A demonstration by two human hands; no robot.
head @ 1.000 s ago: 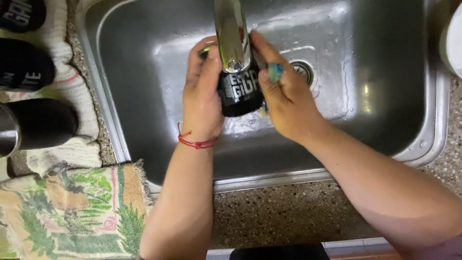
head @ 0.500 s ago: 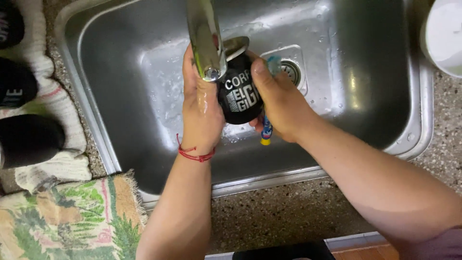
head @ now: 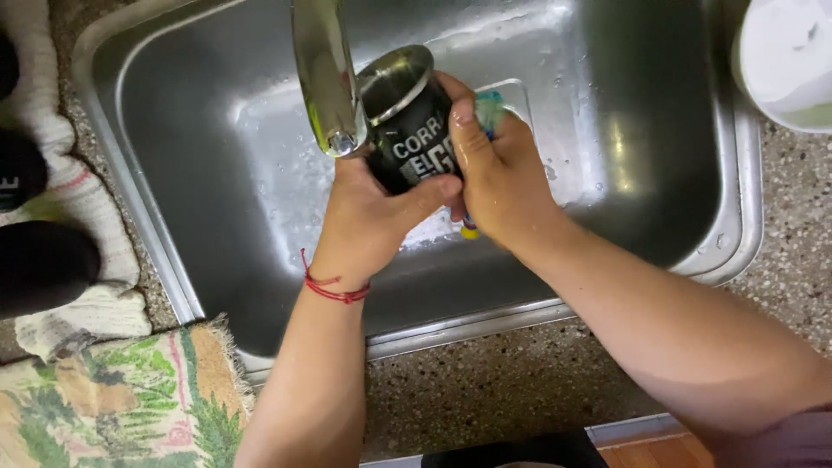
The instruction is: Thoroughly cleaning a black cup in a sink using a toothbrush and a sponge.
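Head view: looking down into a steel sink [head: 659,173].
Left hand [head: 368,217]: at 6 o'clock of the black cup [head: 412,143], fingers wrapped around it.
Right hand [head: 498,173]: at 3 o'clock, fingers pressing a sponge [head: 488,108] to the cup.
Faucet [head: 325,74]: at 10 o'clock, touching the cup's rim.

Black cup [head: 407,139], leaf-patterned towel [head: 113,403]

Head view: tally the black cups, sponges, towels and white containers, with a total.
Black cups: 3 – one held, two on the left
Sponge: 1
Towels: 2
White container: 1
Total: 7
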